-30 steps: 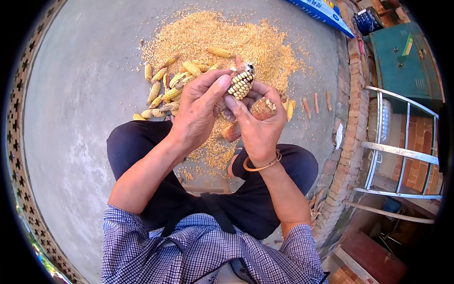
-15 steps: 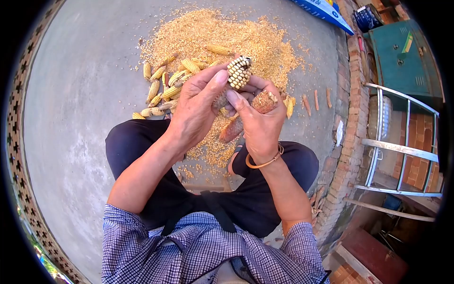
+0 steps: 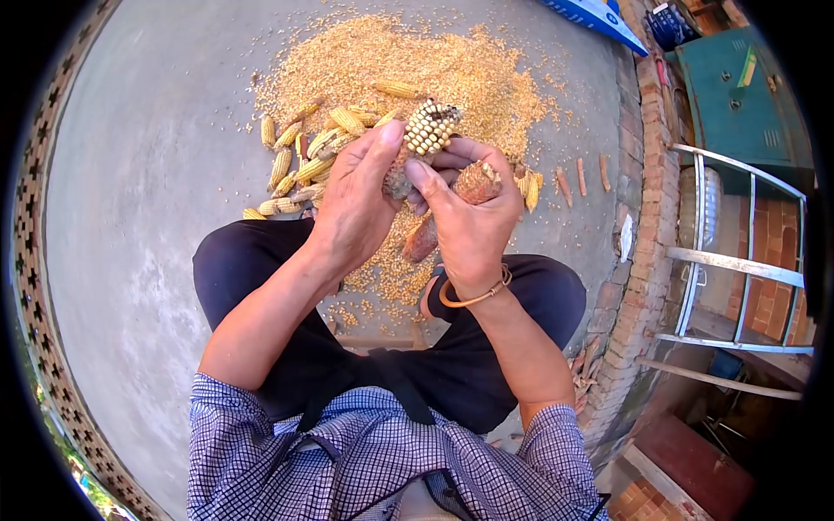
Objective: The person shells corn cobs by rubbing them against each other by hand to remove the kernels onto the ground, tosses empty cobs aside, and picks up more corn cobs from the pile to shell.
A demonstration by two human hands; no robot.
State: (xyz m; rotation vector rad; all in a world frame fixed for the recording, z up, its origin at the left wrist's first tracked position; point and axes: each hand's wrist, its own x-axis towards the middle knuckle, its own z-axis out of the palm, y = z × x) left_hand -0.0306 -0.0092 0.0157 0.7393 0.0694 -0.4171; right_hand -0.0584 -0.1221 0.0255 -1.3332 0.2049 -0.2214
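Note:
My left hand [image 3: 358, 195] is closed around a partly shelled corn ear [image 3: 432, 128]. Pale kernels still cover its upper end, which has a dark tip, while the bare part lies between my hands. My right hand [image 3: 473, 227] grips a reddish bare corn cob [image 3: 478, 183] slantwise, its lower end showing below the palm. The right thumb presses on the corn ear just under the kernels. Some of the right fingers are hidden behind the cobs. Beyond the hands spreads a heap of loose yellow kernels [image 3: 395, 56], with several unshelled corn ears [image 3: 313, 169] at its left edge.
Several thin bare cobs [image 3: 581, 177] lie on the concrete floor [image 3: 139, 217] at the right. A low brick edge [image 3: 647, 234] runs along that side, with a metal ladder-like frame [image 3: 734, 269] and a green cabinet [image 3: 725, 100] past it. A blue bag [image 3: 599, 22] lies at the top.
The kernel-covered end of the corn ear has shifted slightly left and turned between my hands. My right hand has moved a little left with the bare cob. Both grips remain.

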